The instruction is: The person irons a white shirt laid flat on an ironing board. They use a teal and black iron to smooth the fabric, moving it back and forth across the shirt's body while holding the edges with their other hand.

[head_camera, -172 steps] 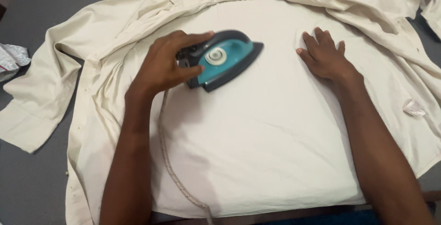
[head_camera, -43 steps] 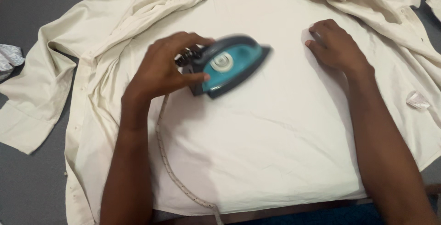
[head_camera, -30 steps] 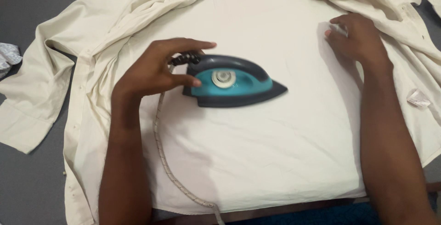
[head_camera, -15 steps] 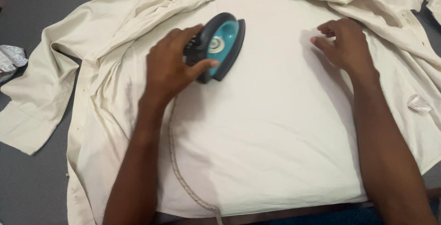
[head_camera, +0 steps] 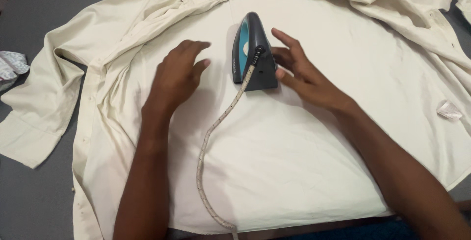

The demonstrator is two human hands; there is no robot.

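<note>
Moved: teal-and-grey electric iron, now upended on cream cotton shirt; left hand released beside; right hand open, touching its heel.

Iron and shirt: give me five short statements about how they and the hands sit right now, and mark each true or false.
1. The iron stands on its heel on the shirt. True.
2. The left hand grips the iron's handle. False: it is open, beside the iron, not touching it.
3. The cord runs from the iron's rear toward the near edge of the shirt. True.
4. The right hand lies flat on the shirt's far right sleeve. False: it is open, right next to the iron's base.
5. The shirt is dark blue. False: it is cream; the iron is teal and dark grey.
</note>
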